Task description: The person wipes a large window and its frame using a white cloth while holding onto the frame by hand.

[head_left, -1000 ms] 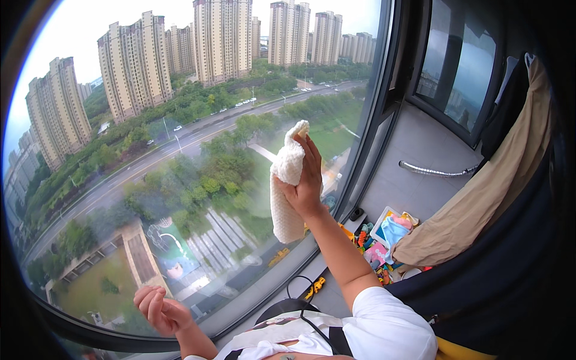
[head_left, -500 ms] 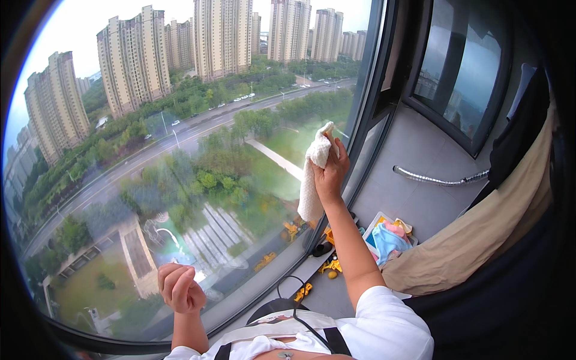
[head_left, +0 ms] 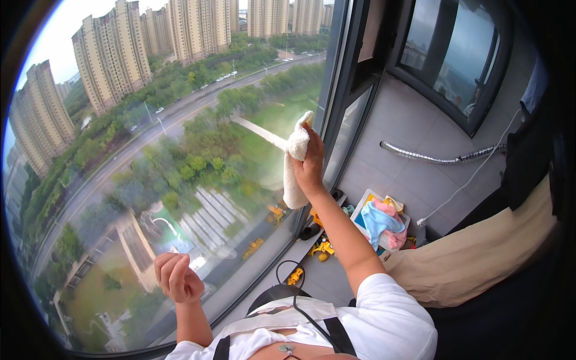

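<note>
A white textured cloth (head_left: 293, 183) is bunched in my right hand (head_left: 309, 167), which is raised against the large window pane (head_left: 198, 252). The cloth's lower part hangs down beside my wrist, and its top corner sticks up above my fingers. It lies near the dark window frame (head_left: 336, 102), and I cannot tell how much of it touches the glass. My left hand (head_left: 179, 278) is held up at the lower left in front of the pane. Its fingers are curled into a loose fist, with nothing showing in them.
A white bin (head_left: 366, 198) with blue and pink cloths stands on the grey floor at right. Yellow toys (head_left: 323, 248) lie by the sill. Farther right are a silvery hose (head_left: 420, 154), a white cord (head_left: 465, 189) and hanging beige fabric (head_left: 474, 258). An inner window (head_left: 453, 60) stands ajar.
The view has shifted, showing more of the floor, the bin and a white cord. My right hand still grips the cloth by the frame, and my left hand stays curled.
</note>
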Tool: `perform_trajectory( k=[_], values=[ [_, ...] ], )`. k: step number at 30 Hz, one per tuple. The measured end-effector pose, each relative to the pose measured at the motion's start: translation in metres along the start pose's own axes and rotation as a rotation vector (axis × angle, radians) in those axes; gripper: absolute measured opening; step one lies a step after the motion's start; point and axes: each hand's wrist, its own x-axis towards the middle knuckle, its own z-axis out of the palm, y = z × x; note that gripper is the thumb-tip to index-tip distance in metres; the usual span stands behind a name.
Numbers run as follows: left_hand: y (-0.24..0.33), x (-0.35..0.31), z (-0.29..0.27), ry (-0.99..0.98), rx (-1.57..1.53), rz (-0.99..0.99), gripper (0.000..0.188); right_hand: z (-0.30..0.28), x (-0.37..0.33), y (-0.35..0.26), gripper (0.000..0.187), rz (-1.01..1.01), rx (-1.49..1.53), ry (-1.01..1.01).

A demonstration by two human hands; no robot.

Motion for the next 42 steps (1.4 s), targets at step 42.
perform_trajectory(
  k=[42],
  values=[
    [-0.011,-0.011,0.037,0.042,0.269,0.108,0.018,-0.119,-0.078,0.066,0.027,0.642,0.295,-0.324]
  ],
)
